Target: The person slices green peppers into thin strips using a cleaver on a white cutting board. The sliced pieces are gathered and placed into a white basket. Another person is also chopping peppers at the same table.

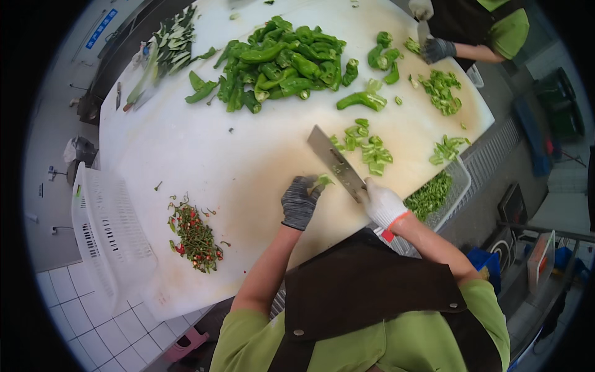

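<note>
My left hand (300,202), in a grey striped glove, pinches a small piece of green pepper (324,179) above the white cutting surface (195,144). In a white knit glove, my right hand (383,202) grips the handle of a cleaver (335,160), its broad blade slanting up and left, just right of the pepper piece. Cut pepper pieces (375,156) lie beyond the blade. Farther off is a large heap of whole green peppers (288,60), with a partly cut pepper (362,100) at its near right.
Pepper stems with red bits (195,237) lie at the left, beside a white plastic basket (111,228). A clear tub of chopped green pepper (430,195) stands below the right edge. Across the right corner, a co-worker's gloved hand (437,50) is near a knife. Leafy greens (176,42) lie far left.
</note>
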Demonstrator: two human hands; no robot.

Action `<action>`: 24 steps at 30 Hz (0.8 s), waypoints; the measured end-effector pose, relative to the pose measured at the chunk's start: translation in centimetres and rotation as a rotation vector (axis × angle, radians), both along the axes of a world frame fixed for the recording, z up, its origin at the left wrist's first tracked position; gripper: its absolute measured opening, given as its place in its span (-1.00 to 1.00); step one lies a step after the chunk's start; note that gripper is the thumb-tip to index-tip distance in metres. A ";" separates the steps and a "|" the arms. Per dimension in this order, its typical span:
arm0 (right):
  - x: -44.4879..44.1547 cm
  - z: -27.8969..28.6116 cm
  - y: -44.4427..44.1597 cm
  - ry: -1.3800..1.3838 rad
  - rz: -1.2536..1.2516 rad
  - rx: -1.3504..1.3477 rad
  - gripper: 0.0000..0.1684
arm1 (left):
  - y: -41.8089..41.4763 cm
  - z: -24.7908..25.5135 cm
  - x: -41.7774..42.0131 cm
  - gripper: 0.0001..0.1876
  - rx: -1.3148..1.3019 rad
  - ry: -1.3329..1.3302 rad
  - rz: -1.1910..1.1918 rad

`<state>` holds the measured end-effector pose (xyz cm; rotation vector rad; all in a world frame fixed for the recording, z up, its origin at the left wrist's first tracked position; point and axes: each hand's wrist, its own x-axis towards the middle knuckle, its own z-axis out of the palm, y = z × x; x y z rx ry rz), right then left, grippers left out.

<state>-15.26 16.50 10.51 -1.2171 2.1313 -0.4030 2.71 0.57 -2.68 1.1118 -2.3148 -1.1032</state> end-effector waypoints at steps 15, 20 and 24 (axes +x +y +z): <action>-3.9 -2.3 3.1 -0.093 -0.256 -0.020 -0.56 | -20.1 8.0 -18.0 -0.49 -0.657 -0.534 -0.235; -3.8 -1.6 3.8 -0.029 -0.260 0.006 -0.60 | -19.7 5.6 -12.6 -0.61 -0.591 -0.105 -0.176; -3.6 -1.7 4.2 0.019 -0.198 0.011 -0.64 | -12.1 4.5 -3.9 -0.51 -0.532 0.160 -0.422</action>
